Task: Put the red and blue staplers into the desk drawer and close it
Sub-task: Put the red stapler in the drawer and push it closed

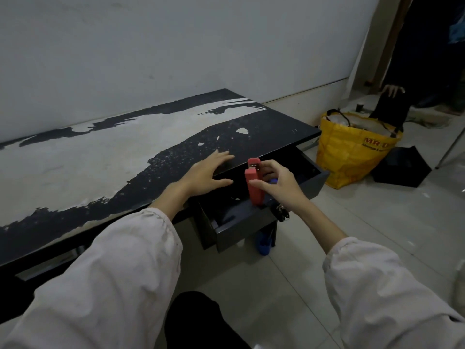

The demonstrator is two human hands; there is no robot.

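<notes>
My right hand point(278, 182) grips the red stapler point(254, 183) upright over the open desk drawer point(241, 225). A small patch of blue point(273, 181) peeks out behind my right fingers inside the drawer; it may be the blue stapler, but most of it is hidden. My left hand point(208, 172) rests flat on the desk top point(100, 157) at its front edge, fingers spread, holding nothing. The drawer is pulled far out from under the desk's right end.
A bunch of keys point(283, 212) hangs at the drawer front. A blue object point(264, 244) lies on the floor under the drawer. A yellow bag point(352, 147) and a black box point(401, 167) stand on the tiles to the right. Another person's hand point(391, 90) shows at the far right.
</notes>
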